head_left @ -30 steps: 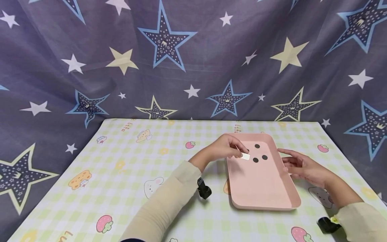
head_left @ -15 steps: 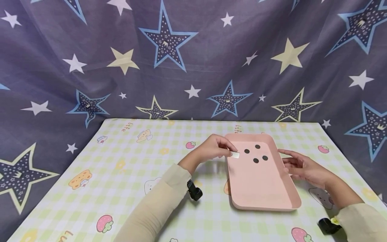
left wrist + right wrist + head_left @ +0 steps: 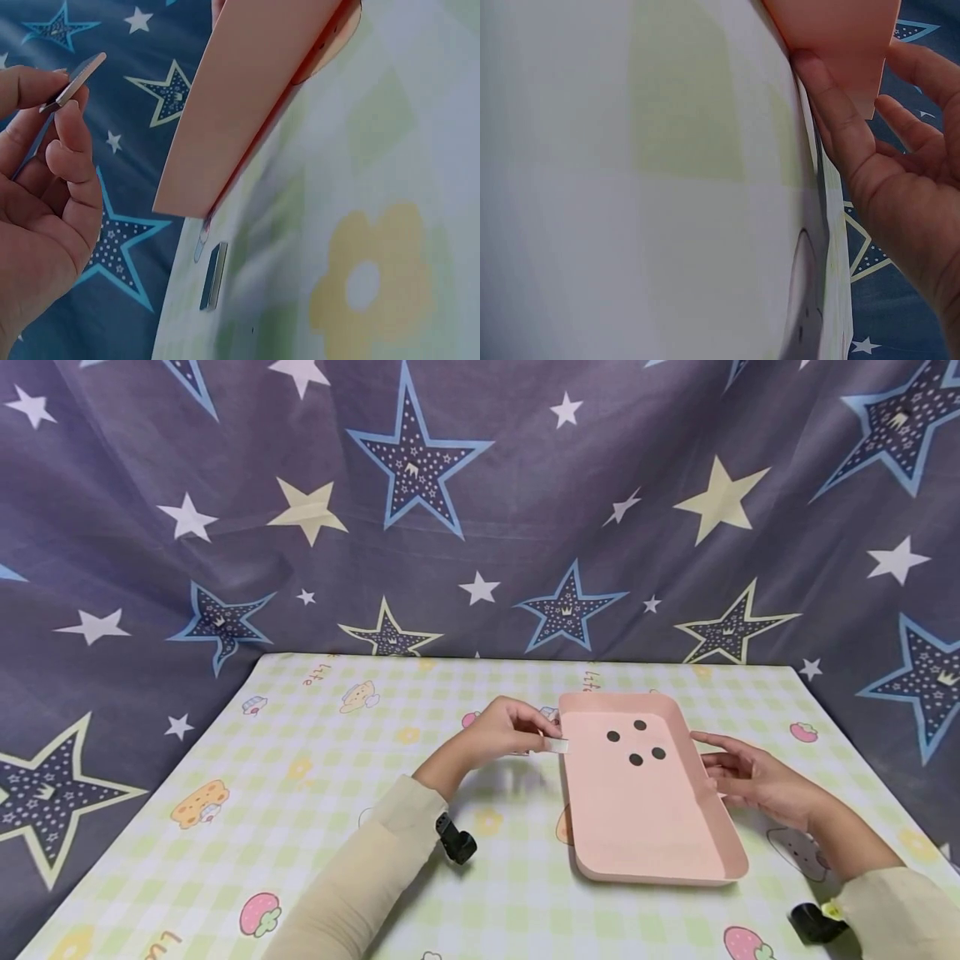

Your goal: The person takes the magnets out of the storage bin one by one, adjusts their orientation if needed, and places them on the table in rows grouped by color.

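Note:
My left hand [image 3: 498,737] pinches a small flat silvery rectangular block [image 3: 556,745] between thumb and fingers, level with the left rim of a pink tray [image 3: 637,827]. In the left wrist view that block [image 3: 84,76] is tilted and held above the table. A similar metallic block [image 3: 214,276] lies on the cloth beside the tray. Several dark round discs [image 3: 636,760] lie on the tray's floor toward its far end. My right hand [image 3: 768,785] touches the tray's right outer wall with loosely spread fingers; the right wrist view shows its thumb [image 3: 829,94] against the pink wall.
A green-and-white checked cloth [image 3: 315,827] with cartoon prints covers the table. Behind it hangs a dark curtain [image 3: 465,552] with stars. Each wrist wears a small black camera [image 3: 455,839].
From above the tray near the discs, my left hand has moved left with the block to the tray's left rim, uncovering one disc. My right hand and the tray stay in place.

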Demonstrator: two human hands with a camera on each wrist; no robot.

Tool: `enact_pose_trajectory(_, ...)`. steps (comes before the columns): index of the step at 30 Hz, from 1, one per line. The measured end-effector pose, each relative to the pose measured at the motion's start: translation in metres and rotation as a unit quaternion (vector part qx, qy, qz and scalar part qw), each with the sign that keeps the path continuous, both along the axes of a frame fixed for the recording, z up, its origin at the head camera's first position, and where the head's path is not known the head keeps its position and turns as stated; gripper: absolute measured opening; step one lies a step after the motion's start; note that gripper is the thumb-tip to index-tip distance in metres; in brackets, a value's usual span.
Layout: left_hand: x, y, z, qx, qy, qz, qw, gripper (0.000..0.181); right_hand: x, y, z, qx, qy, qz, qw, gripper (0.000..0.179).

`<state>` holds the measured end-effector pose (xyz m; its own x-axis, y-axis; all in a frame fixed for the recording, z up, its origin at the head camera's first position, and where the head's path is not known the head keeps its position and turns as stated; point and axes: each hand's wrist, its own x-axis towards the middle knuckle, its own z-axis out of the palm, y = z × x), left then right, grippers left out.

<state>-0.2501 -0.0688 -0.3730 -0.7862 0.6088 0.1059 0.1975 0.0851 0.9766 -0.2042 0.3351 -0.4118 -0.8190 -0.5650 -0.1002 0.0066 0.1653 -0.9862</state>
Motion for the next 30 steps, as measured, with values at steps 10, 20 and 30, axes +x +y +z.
enact_pose_trajectory(10, 0.004, -0.025, -0.002, -0.004, 0.017, 0.01, 0.9998, 0.015, 0.0, 0.0, 0.0, -0.003, 0.002, 0.006, 1.0, 0.067)
enact_pose_trajectory(20, 0.01, -0.058, -0.008, -0.031, 0.009, 0.04, 0.9987, 0.016, 0.001, -0.003, -0.001, -0.024, 0.006, 0.016, 0.9996, 0.063)
enact_pose_trajectory(30, 0.008, -0.088, -0.01, -0.035, -0.004, 0.076, 0.9965, 0.016, 0.001, -0.001, -0.001, -0.046, 0.005, 0.026, 0.9986, 0.063)
